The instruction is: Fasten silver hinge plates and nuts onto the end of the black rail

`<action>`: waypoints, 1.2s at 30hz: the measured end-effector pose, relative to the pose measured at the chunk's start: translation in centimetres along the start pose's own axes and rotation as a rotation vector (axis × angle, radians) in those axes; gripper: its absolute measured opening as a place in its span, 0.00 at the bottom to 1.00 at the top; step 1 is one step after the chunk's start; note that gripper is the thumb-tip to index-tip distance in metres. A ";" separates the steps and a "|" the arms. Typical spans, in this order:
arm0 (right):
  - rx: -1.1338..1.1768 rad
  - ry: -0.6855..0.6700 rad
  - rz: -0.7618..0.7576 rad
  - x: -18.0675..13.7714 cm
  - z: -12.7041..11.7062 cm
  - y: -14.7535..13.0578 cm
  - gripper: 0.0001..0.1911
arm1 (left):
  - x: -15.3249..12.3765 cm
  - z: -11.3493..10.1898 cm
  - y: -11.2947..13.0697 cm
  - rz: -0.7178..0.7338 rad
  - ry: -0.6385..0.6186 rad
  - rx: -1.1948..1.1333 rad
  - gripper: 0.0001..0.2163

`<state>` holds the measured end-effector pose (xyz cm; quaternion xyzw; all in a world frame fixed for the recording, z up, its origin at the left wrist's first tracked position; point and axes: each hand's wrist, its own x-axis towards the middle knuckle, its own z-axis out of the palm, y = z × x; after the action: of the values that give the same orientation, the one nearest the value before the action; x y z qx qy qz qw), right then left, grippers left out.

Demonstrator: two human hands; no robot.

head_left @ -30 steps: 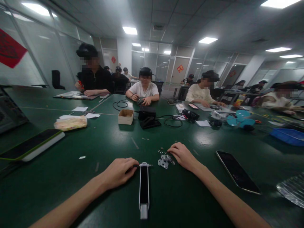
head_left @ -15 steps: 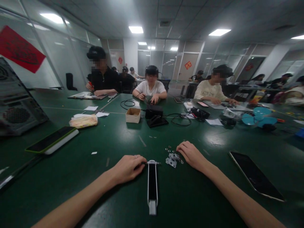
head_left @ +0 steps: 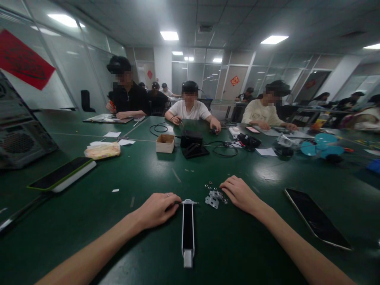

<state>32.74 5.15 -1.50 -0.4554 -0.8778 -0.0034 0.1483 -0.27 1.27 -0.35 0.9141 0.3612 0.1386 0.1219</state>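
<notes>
One computer tower (head_left: 25, 136) toward the left edge of the green worktop (head_left: 231, 237), cut off by my line of sight. Next, a green-rimmed dark slab (head_left: 61, 174) on something white; beyond it a bagged item (head_left: 103, 151), both parked off to the side, presumably to leave room for the arms. Left hand (head_left: 156, 208) lies palm down near mid-worktop, thumb and fingers pinched round the dark handle of a slim tool (head_left: 177, 202). Tool held level, pointing right; a thin shaft shows past the far end of a long white-framed black piece (head_left: 188, 229). Over or through it, cannot tell. Likely a low grip to keep the tool steady. Long piece lies flat between the forearms, pale block end toward the near edge, centred perhaps so either hand can get at it. An open box (head_left: 165, 147) sits farther off, toward the far edge. Right of the long piece, grey metal plates (head_left: 212, 202) overlap, loose small bits (head_left: 209, 188) about them; bunched, I'd guess, against straying. Right hand (head_left: 242, 194) rests just beside, fingers together, bent; whether the tips pinch a bit, cannot tell. Farther right, a phone (head_left: 317, 217) lies face up, apart from the parts.
</notes>
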 end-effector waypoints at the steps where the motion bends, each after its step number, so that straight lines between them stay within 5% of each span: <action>1: -0.002 -0.003 -0.002 0.0 0.0 0.1 0.11 | 0.0 0.0 0.0 -0.002 -0.002 0.000 0.09; 18: 0.017 -0.016 0.087 0.2 0.5 -0.4 0.08 | 0.0 -0.2 0.1 -0.011 -0.022 0.003 0.09; 30: 0.037 0.163 0.030 0.3 0.7 -1.3 0.10 | 0.0 0.0 0.1 -0.004 0.004 0.008 0.10; 36: 0.059 0.305 -0.031 0.4 0.0 -3.5 0.10 | 0.0 -0.6 0.7 0.038 0.114 0.035 0.09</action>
<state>29.71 3.36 -0.94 -0.4316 -0.8518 -0.0490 0.2930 -0.02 0.87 0.40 0.9135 0.3522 0.1863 0.0825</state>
